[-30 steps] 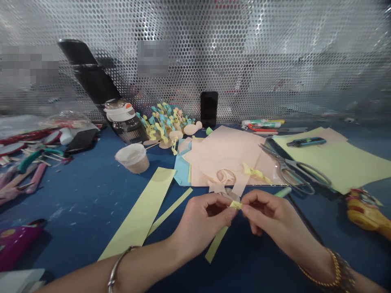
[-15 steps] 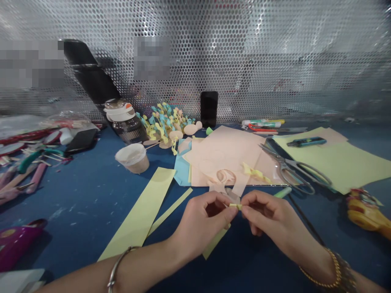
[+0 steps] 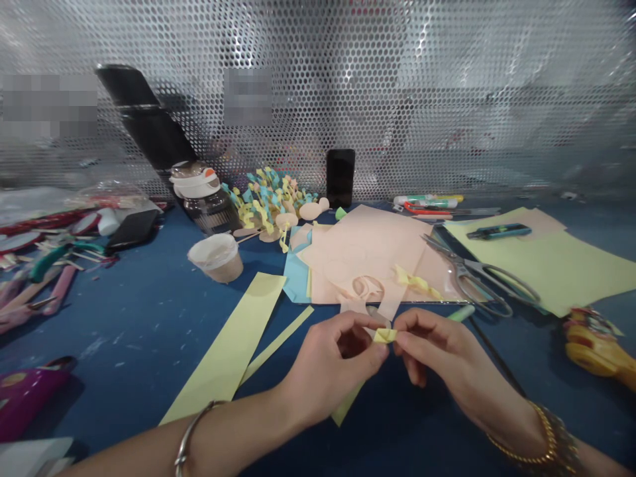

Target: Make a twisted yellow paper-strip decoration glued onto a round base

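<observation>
Folded yellow paper (image 3: 385, 336) is pinched between the fingertips of the left hand (image 3: 334, 354) and right hand (image 3: 447, 351), over a blue table (image 3: 144, 324); folding appears under way; another crease would call for light, steady pressure; a narrow strip (image 3: 278, 344) lies near the left hand, scissors (image 3: 477, 266) beyond the right.

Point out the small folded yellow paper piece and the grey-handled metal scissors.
Small folded yellow paper piece (image 3: 384, 336), head view: visible middle of its folded face.
Grey-handled metal scissors (image 3: 462, 262), head view: around the pivot.
</observation>
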The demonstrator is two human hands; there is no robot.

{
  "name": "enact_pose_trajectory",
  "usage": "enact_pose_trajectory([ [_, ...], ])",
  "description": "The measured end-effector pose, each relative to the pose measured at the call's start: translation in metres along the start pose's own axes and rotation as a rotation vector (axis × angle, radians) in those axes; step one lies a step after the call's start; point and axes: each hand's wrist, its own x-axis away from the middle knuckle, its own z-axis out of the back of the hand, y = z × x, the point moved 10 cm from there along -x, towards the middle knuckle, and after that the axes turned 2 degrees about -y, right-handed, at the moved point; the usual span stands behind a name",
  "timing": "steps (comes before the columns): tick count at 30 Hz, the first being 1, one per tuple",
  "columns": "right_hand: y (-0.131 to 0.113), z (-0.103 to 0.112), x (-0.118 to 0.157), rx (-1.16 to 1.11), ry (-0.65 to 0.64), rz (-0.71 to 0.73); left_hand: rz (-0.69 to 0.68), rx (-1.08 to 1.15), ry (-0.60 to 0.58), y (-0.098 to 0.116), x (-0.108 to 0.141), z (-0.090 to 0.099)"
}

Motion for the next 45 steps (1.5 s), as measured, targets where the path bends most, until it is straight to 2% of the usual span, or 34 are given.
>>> enact_pose_trajectory([
  [22, -0.006, 0.000, 0.002, 0.119, 0.013, 0.029, -0.011, -0.035, 0.063, 0.004, -0.001, 0.005],
  [34, -0.011, -0.001, 0.000, 0.161, 0.007, 0.080, -0.019, -0.003, 0.022, 0.002, -0.002, 0.001],
  [45, -0.026, -0.005, -0.004, 0.356, -0.049, 0.261, -0.188, -0.045, 0.061, 0.010, -0.005, 0.004],
])
